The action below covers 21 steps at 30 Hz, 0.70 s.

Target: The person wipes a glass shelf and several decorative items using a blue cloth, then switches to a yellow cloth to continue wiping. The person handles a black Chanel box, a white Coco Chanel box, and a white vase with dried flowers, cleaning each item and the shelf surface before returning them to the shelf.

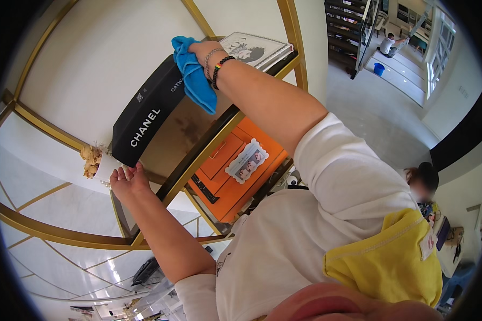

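A long black book or box with white lettering lies across the smoky glass shelf of a gold-framed rack. My right hand grips a bright blue cloth, which drapes over the far right end of the black item. At its near left end, my left hand has its fingers apart, the fingertips at the lower corner; whether they bear any weight I cannot tell. Beside that hand stands a white vase with dried tan flowers.
A white illustrated book lies farther right on the shelf. Below are orange boxes with a small photo frame and a black remote control. Gold rails edge the rack. Another person sits near a blue bucket.
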{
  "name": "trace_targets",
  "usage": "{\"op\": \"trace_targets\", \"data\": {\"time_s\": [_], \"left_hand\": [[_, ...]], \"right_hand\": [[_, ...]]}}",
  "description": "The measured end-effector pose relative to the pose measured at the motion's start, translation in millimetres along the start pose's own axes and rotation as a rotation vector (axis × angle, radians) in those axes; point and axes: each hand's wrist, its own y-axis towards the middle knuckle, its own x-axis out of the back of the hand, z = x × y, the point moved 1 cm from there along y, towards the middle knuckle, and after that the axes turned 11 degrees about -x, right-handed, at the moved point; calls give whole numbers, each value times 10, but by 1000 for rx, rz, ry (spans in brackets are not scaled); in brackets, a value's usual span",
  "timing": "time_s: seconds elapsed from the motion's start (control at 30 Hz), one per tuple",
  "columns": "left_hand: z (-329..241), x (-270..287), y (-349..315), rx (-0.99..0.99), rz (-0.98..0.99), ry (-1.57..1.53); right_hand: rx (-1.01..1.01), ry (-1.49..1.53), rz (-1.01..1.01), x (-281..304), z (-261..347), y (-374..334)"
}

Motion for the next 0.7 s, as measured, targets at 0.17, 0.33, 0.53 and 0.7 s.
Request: {"op": "trace_targets", "data": {"time_s": [0.17, 0.33, 0.53, 0.7], "left_hand": [[-29, -141, -228, -178, 143, 180], [5, -135, -329, -153, 174, 194], [2, -101, -201, -24, 165, 53], [106, -57, -240, -131, 159, 6]], "right_hand": [[56, -469, -63, -2, 129, 54], [87, -620, -1, 12, 104, 248], [134, -241, 66, -7, 23, 414], [-50, 197, 292, 1, 51, 466]]}}
